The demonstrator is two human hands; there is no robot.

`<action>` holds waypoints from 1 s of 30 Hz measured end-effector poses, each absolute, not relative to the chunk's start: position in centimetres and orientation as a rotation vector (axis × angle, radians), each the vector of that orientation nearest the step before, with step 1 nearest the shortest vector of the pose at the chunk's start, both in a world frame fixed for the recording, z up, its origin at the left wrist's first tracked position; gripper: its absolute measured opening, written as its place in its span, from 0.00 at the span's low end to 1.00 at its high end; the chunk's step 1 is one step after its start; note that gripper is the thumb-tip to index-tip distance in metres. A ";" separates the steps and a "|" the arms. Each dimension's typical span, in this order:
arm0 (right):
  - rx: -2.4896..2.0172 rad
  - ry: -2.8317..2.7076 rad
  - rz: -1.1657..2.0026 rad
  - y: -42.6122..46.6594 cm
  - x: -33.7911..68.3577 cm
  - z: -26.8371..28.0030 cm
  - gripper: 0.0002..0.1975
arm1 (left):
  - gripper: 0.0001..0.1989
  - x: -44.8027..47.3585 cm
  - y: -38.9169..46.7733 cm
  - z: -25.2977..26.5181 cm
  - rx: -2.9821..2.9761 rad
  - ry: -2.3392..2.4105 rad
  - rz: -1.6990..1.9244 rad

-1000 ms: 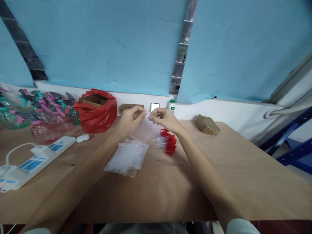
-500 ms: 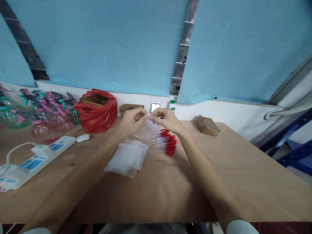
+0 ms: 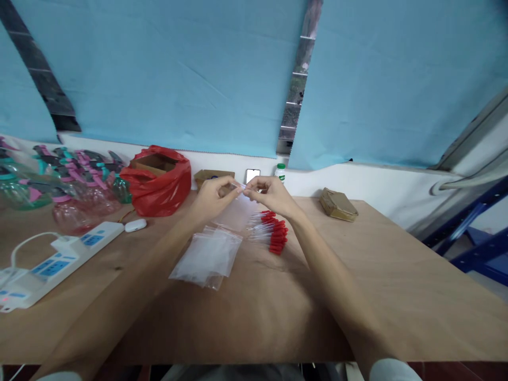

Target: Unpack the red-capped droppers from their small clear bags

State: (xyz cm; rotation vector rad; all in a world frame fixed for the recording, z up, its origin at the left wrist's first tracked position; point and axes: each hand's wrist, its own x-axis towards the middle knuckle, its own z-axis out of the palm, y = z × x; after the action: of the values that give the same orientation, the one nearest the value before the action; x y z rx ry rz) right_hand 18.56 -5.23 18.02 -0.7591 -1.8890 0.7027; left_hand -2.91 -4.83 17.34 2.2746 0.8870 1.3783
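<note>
Between my hands hangs a clear zip-lock bag (image 3: 235, 212), pinched along its top edge. My left hand (image 3: 216, 196) grips the top edge from the left, thumb against fingers. From the right, my right hand (image 3: 270, 194) pinches the same edge, the fingertips of both hands almost meeting. Below the held bag a stack of clear zip-lock bags (image 3: 208, 256) lies on the table. Just right of it is a pile of thin clear sticks with red ends (image 3: 278, 233), under my right wrist; their exact kind I cannot make out.
On the wooden table (image 3: 397, 275) at left are a white power strip (image 3: 71, 256), an earbud case (image 3: 135, 225), spray bottles (image 3: 73, 211) and a red plastic bag (image 3: 166, 185) holding a box. At the back stand a phone (image 3: 252, 174), a green-capped bottle (image 3: 280, 171) and a brown packet (image 3: 338, 204).
Both hands stay almost in place on the bag's top edge. The hanging bag has shifted very slightly to the left.
</note>
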 end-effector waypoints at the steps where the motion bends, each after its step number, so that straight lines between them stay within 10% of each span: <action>1: -0.766 -1.885 0.718 -5.3 18.6 18.1 0.16 | 0.15 -2.8 -4.8 17.3 2.276 0.877 1.399; 30: -0.808 -1.877 0.773 -5.1 18.7 17.8 0.20 | 0.16 -3.2 -3.7 16.8 2.184 0.882 1.413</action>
State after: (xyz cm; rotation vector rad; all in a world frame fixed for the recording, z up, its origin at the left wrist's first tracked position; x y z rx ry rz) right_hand 18.74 -5.14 17.82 -0.8078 -1.8769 0.7733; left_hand -3.21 -3.69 16.75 2.1836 0.8822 1.4133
